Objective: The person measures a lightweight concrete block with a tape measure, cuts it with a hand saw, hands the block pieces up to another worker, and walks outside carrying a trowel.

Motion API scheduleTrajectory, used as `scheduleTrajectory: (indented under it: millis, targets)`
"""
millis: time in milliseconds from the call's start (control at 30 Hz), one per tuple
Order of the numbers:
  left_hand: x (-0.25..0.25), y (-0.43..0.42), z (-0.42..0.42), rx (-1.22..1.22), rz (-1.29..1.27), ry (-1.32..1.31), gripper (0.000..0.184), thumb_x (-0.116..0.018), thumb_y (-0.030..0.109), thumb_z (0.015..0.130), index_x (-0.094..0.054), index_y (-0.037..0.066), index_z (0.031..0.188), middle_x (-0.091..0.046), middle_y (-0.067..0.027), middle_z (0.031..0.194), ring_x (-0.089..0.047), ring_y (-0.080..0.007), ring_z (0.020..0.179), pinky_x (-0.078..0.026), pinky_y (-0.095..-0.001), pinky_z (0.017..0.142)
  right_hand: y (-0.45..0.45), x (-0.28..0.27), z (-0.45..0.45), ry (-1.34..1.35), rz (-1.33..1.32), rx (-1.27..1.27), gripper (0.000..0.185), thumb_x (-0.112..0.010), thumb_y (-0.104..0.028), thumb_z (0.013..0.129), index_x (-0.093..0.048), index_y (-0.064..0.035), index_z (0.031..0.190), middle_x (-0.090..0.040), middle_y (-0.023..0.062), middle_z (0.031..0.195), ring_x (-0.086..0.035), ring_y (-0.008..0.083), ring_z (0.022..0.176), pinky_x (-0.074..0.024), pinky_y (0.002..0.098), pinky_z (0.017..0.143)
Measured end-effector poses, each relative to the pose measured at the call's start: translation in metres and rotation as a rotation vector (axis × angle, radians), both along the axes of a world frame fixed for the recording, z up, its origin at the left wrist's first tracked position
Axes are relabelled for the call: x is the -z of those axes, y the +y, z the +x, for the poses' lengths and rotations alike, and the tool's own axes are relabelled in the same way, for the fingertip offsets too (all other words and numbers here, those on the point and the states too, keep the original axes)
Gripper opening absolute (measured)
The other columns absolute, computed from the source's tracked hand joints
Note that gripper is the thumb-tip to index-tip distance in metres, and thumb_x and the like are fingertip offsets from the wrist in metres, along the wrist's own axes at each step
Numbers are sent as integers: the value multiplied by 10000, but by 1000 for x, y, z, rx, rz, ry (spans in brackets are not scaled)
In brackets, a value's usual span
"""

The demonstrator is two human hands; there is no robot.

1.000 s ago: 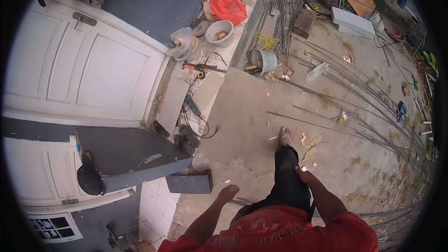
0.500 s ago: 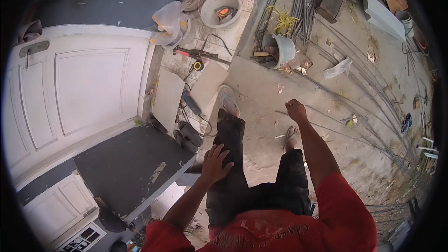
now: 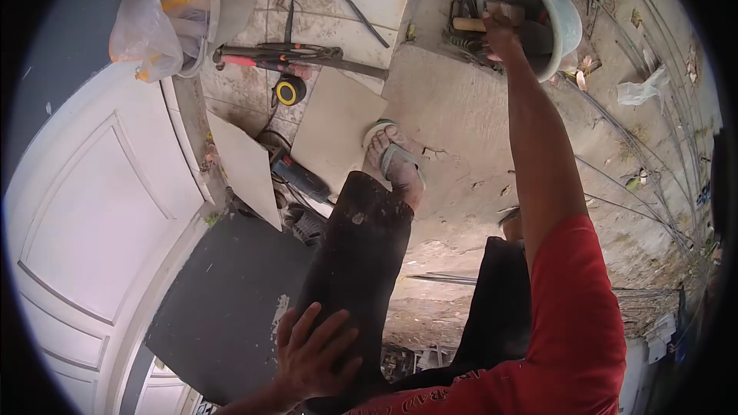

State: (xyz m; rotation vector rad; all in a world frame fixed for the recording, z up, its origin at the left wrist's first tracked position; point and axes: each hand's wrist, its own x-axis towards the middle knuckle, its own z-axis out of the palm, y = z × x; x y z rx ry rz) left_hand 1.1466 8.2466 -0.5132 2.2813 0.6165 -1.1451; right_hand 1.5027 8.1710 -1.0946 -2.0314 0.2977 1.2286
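My right hand [image 3: 501, 37] reaches to the mouth of a grey bucket [image 3: 567, 27] lying on its side at the upper right. Its fingers are closed at a wooden handle [image 3: 469, 24] and a brownish block-like piece [image 3: 505, 12]; which of them it grips is hard to tell. My left hand [image 3: 319, 350] is empty, fingers spread, beside my left thigh at the bottom. One sandalled foot [image 3: 396, 157] stands beside a beige tile [image 3: 334, 119].
Pliers-like cutters [image 3: 307, 58], a yellow-black tape measure [image 3: 290, 91] and a corded power tool [image 3: 301, 178] lie on the left ledge. A bag-covered bucket [image 3: 231, 11] stands above them. Thin rods [image 3: 638, 146] spread along the right, and a white door [image 3: 92, 215] is at left.
My right hand has moved up to the tipped bucket and its tools. My left hand has dropped lower with its fingers spread. The view is now closer to the ledge and bucket.
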Motion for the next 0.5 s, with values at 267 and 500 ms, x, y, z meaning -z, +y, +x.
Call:
scheduleTrajectory:
  millis: [267,500]
  targets:
    - [-7,-27,25,67,59,-12,367,-789,368,758,-767,186,1075,-643,-20,1351,-457,-310,1395,-250,-559,1178,-2,-81,-71,-156,434,572,170,-694,-198,937,-575,-109,1020,-677,94,920,-693,170,685,-577,337,626]
    - [-18,-90,17,102,169,-191,259,-754,263,826,-756,161,1064,-659,-29,1311,-490,-311,1352,-308,-516,1160,-177,-382,-137,144,650,530,592,-706,-105,944,-302,-77,1377,-638,106,908,-624,144,614,-513,299,510]
